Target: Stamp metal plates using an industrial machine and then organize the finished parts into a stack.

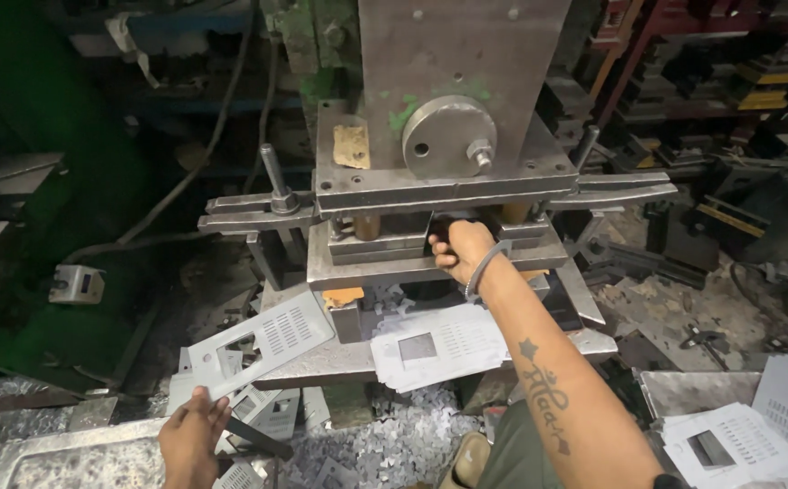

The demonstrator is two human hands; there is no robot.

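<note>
Head view: at frame centre the right hand [463, 249] reached into the press [439, 172] die gap, fingers curled around a dark part there that I could not make out. At lower left the left hand [190, 435] pinched a punched grey plate [263, 344] by its corner, just off the die. A stack [439, 344] of punched plates lay below the die and another stack [729, 444] at lower right, so several looked done; scrap [394, 444] covered the floor.

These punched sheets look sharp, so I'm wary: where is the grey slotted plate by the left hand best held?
Grip the grey slotted plate at its plain lower-left corner, from below, where the left hand pinches it. The slots and window cutout sit further up.
</note>
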